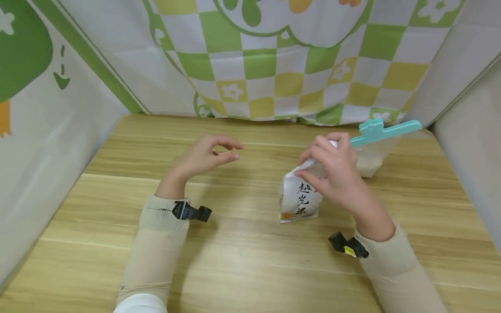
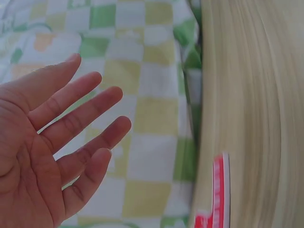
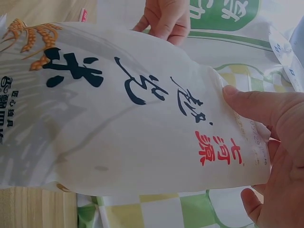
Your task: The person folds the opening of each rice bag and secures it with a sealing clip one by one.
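Note:
My right hand [image 1: 332, 169] pinches the top edge of a white rice bag [image 1: 300, 198] printed with black characters, thumb on the near face. The right wrist view shows this bag [image 3: 128, 109] large, with red characters close to the gripped edge and wheat-like ears at the other end. Fingers spread and palm bare, my left hand [image 2: 52, 142] is held over the table away from the bag. A small red-and-white item [image 2: 219, 190] lies on the table near the left hand; in the head view that hand mostly covers it.
Behind the right hand stands a clear bag of whitish grains [image 1: 369, 161], with a teal bag clip [image 1: 391, 131] across its top. A checkered cloth [image 1: 274, 87] hangs along the table's back edge. White panels rise at both sides of the wooden table [image 1: 242, 269].

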`<state>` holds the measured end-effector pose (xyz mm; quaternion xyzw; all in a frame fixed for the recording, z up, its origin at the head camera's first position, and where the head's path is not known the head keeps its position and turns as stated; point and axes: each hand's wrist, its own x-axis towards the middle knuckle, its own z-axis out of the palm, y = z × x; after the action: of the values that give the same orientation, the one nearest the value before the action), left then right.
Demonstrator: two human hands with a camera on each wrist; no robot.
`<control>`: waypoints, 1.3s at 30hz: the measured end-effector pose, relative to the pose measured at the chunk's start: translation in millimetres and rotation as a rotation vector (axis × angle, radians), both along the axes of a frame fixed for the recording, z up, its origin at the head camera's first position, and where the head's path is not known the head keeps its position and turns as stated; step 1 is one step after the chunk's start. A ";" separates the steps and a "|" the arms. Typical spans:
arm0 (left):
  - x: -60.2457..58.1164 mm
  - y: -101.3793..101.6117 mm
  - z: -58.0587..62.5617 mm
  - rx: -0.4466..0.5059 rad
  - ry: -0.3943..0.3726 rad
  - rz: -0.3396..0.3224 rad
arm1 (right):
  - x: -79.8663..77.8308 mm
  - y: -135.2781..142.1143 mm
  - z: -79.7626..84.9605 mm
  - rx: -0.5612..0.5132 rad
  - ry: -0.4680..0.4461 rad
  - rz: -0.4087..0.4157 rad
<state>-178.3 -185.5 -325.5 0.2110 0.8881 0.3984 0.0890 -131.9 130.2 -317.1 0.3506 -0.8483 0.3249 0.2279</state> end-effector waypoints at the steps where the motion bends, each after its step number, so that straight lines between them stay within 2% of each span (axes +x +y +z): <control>1: -2.7 -5.2 -1.1 -0.006 -0.003 0.015 | 0.0 0.0 -0.1 0.000 0.000 0.001; 6: -13.9 -28.2 -6.7 -0.043 -0.039 0.089 | 0.3 0.0 -0.4 0.003 -0.012 -0.006; 12: -23.3 -45.3 -11.0 -0.137 -0.032 0.131 | 0.5 0.7 -1.7 0.007 -0.019 -0.019; 21: -41.7 -58.2 -27.4 -0.219 -0.071 0.139 | -0.7 0.9 -2.7 0.015 0.017 -0.003; 26: -50.0 -61.2 -35.9 -0.233 -0.076 0.119 | -2.2 0.8 -2.2 0.026 0.043 -0.004; 33: -54.2 -62.9 -43.4 -0.256 -0.083 0.083 | -2.5 0.9 -1.1 0.039 0.052 -0.010; 39: -56.4 -66.1 -51.3 -0.271 -0.108 0.094 | -2.1 1.2 -1.0 0.041 0.035 -0.019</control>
<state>-234.7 -251.6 -376.8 0.1335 0.9365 0.2896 0.1457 -134.0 131.4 -318.1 0.3528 -0.8540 0.2990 0.2385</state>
